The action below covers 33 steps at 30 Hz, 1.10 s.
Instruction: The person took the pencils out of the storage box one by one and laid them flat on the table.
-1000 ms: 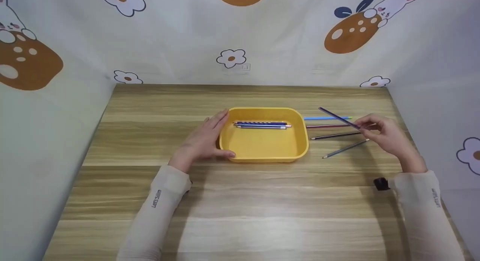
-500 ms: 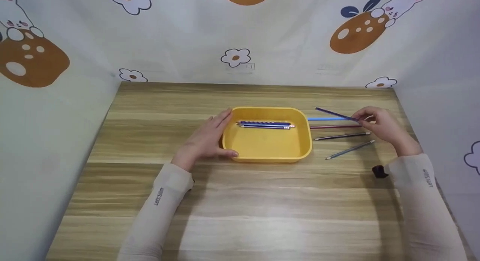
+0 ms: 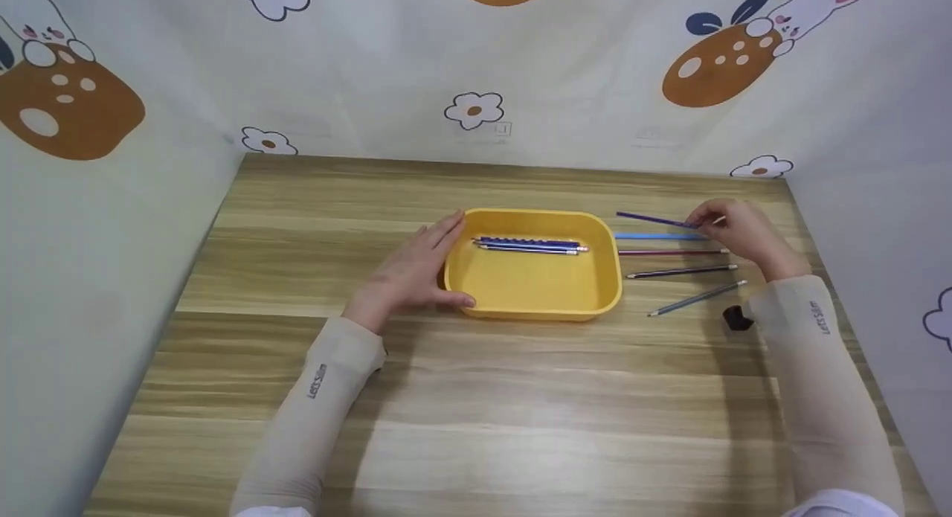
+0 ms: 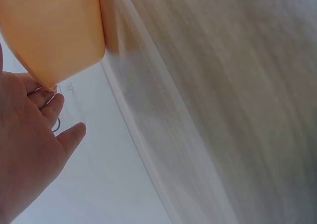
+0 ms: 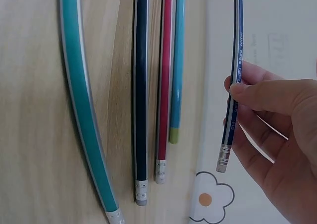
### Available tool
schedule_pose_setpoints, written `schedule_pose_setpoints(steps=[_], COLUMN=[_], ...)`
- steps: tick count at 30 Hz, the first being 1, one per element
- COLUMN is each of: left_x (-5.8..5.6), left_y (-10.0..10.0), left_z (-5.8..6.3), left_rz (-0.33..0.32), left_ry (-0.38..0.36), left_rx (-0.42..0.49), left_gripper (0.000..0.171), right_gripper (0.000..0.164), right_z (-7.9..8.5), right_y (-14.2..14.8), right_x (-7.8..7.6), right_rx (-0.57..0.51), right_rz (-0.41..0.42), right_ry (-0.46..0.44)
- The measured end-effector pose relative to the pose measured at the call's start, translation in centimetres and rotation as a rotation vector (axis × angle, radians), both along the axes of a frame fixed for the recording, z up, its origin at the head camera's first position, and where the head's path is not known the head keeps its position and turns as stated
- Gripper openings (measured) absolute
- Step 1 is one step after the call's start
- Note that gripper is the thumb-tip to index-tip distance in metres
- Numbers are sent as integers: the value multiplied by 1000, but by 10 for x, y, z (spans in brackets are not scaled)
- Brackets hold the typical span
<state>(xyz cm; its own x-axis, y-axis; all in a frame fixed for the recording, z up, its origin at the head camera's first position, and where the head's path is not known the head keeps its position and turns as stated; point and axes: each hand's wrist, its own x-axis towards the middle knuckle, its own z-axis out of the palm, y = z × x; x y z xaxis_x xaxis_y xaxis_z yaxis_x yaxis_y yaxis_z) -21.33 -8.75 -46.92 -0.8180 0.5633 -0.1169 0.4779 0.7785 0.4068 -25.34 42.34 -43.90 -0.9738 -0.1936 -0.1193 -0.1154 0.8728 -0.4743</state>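
My right hand (image 3: 744, 230) pinches a dark blue pencil (image 3: 647, 219) between thumb and fingers near its eraser end. The right wrist view shows that pencil with white stripes and a metal ferrule. It is above the back of a row of pencils: light blue (image 3: 658, 236), red (image 3: 669, 253), black-looking (image 3: 680, 271) and teal (image 5: 84, 100). My left hand (image 3: 405, 279) rests against the left end of a yellow plastic box (image 3: 535, 316), thumb at the front corner, fingers along the left back corner. Several blue pencils (image 3: 528, 248) lie inside the box.
The wooden table (image 3: 476, 405) meets a patterned curtain (image 3: 565, 78) at its back edge, with curtain on both sides too. A small black device (image 3: 738, 318) sits at my right wrist.
My right hand has moved toward the back of the table with the dark blue pencil, which now lies closer to parallel with the row. My left hand stays at the box.
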Motion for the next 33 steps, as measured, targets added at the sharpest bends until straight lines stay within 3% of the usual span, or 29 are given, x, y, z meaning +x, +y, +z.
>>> schedule_pose_setpoints(steps=[19,26,33], left_x=[1,0,-1], left_y=[1,0,0], left_z=[2,0,-1], left_rz=[11,-23,-23], left_ry=[-27,11,4], left_rx=[9,-11,-4], left_gripper=[126,127,127], right_gripper=[19,19,16], right_z=[-14,-20,-23], right_y=[-1,-3,-2], right_x=[-19,-21,-25], right_rx=[2,16,15], right_rz=[-9,10,26], right_ry=[-5,15,17])
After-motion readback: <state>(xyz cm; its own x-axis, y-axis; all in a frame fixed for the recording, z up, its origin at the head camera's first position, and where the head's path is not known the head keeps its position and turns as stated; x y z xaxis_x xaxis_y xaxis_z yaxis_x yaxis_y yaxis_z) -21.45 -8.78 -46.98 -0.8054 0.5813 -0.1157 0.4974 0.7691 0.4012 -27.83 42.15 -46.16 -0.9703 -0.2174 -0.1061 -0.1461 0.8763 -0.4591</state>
